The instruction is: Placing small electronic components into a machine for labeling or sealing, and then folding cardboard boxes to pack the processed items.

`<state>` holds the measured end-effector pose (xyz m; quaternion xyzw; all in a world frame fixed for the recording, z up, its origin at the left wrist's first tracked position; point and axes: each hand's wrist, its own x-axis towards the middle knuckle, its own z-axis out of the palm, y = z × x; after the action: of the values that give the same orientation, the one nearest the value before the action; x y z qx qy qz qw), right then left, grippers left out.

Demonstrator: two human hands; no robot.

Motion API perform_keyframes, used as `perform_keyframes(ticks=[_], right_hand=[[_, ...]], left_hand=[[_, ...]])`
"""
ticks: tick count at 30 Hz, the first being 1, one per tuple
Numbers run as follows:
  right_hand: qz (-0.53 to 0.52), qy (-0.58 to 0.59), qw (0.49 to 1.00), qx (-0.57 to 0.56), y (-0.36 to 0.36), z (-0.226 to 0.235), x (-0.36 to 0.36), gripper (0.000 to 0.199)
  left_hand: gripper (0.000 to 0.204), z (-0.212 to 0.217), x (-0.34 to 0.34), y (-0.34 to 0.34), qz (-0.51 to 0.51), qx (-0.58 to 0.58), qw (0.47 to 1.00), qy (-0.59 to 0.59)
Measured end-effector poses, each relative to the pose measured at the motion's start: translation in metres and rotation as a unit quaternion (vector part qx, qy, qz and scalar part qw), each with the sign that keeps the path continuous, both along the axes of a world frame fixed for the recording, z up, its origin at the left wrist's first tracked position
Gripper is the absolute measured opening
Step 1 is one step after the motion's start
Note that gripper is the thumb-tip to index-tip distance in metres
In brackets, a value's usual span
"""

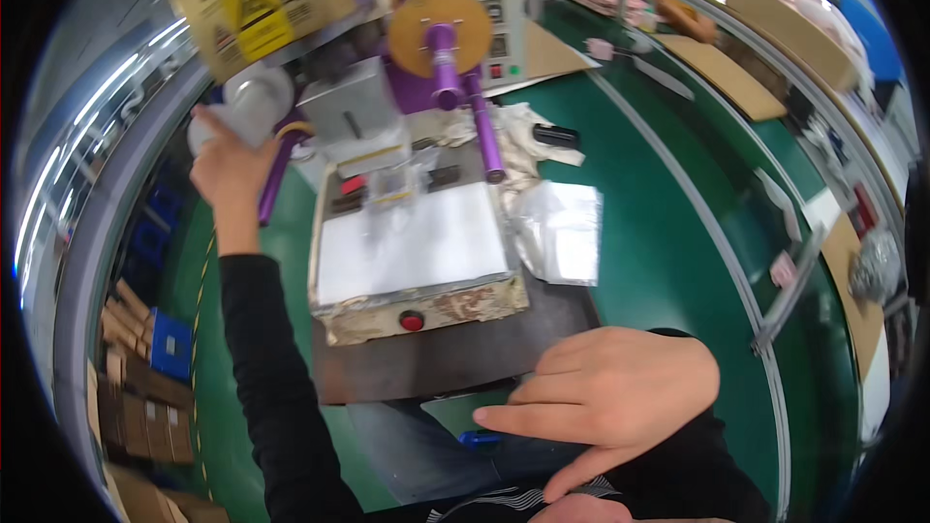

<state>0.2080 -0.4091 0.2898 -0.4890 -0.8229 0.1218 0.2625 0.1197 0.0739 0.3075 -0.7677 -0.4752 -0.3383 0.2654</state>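
One pale, cloudy-white, rounded piece that looks like translucent plastic (260, 95) sits at the left side of the machine, beside the upper end of a slim, glossy purple metal rod (274, 179); its outline is blurred, and I cannot tell whether the paler lobe lower left of it is part of the same thing. The left hand (232, 163) is up against it, fingers partly bent and one fingertip raised along its edge; whether they grip it or merely touch it, I cannot tell. That arm, in a long black sleeve (260, 339), reaches forward and left, nearly straight, with the wrist bare. The right hand (610, 397) hovers low, between the machine and the person's body, its back toward the camera; index finger and thumb stand wide apart, both pointing left, the other fingers more bent, and the palm is hidden. Right of the left hand stands the boxy cream-coloured machine base with a scuffed, flaking front (465, 308), which bears a flat white top plate (412, 247) and a round red button (412, 321). It rests on a dark brown, smooth surface (417, 373). Beyond the plate stands a tan, round disc (426, 29), and a clear, shiny plastic bag (572, 232) lies just right of the base.
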Motion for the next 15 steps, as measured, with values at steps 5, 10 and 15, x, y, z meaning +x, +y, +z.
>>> perform_keyframes(ticks=[5,10,15], right_hand=[[-0.032,0.001,0.999,0.010,-0.005,-0.014,0.006,0.076],[-0.029,-0.023,0.999,0.013,0.002,-0.024,0.002,0.077],[-0.080,0.002,0.994,0.075,-0.004,-0.031,-0.005,0.060]], left_hand=[[0.134,-0.010,0.021,0.002,-0.006,0.030,0.999,0.020],[0.122,-0.009,-0.002,0.032,0.036,0.009,0.999,0.038],[0.110,-0.020,0.010,0.057,0.036,0.008,0.999,0.033]])
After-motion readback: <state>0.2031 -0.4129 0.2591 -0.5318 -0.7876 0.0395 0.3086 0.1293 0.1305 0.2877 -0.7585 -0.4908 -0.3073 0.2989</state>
